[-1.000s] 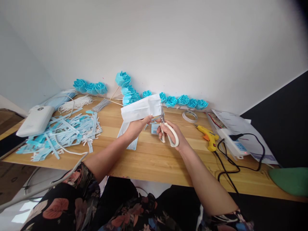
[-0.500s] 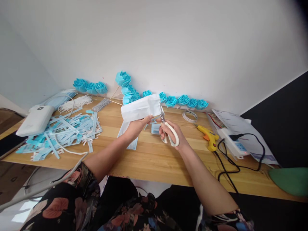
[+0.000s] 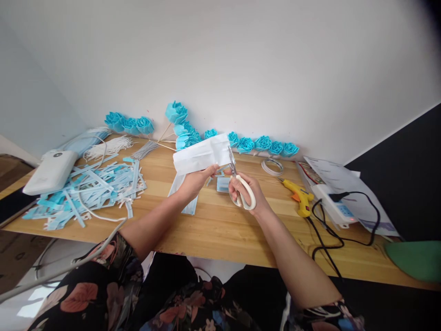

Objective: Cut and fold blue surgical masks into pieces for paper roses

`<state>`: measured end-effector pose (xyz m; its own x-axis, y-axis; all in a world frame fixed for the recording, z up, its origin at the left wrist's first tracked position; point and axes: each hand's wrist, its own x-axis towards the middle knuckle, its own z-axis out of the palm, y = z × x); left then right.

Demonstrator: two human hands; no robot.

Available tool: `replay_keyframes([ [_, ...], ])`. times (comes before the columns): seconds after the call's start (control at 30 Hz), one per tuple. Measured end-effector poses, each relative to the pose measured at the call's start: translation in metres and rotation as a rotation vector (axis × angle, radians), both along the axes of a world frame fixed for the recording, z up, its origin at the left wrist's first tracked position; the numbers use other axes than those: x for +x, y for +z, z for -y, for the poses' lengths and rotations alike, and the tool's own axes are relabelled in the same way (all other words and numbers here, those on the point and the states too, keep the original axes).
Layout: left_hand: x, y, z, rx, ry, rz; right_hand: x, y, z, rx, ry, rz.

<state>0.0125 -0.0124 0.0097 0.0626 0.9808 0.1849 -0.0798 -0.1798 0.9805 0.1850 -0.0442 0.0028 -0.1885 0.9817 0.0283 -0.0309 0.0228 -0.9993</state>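
My left hand (image 3: 198,180) pinches the lower edge of a white face-mask sheet (image 3: 201,154), raised above the table and slightly tilted. In my right hand (image 3: 253,191) is a pair of white-handled scissors (image 3: 246,193). Their blades point up along the right edge of the sheet. Beneath my left hand lies another pale blue-and-white sheet (image 3: 189,207), partly covered by the hand. A small blue folded piece (image 3: 222,184) rests on the table between my hands.
A heap of cut blue strips (image 3: 99,188) and a white power bank (image 3: 51,172) lie left. Blue fabric flowers (image 3: 262,143) line the wall. To the right are a tape roll (image 3: 272,167), a yellow glue gun (image 3: 299,197), a power strip (image 3: 334,207) and black cables.
The scissors' blades have shifted slightly at the sheet's right edge. My left hand and the sheet stay almost where they were.
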Motion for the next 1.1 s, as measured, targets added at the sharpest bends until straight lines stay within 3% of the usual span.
replay_keyframes([
  [0.27,-0.0008,0.0007,0.0007,-0.015,0.006,0.027,-0.0015,-0.0004,-0.0014,-0.019,-0.025,0.002],
  [0.53,0.0,-0.0015,0.0013,-0.077,-0.014,-0.007,0.0037,-0.0042,-0.0032,0.031,0.04,0.015],
  [0.8,0.0017,-0.0002,0.0063,-0.087,-0.099,-0.028,0.0039,-0.005,-0.0048,0.051,0.007,0.016],
  [1.1,0.0019,0.0011,0.0071,-0.095,-0.067,-0.052,0.0024,-0.0024,-0.0031,0.056,-0.02,0.002],
])
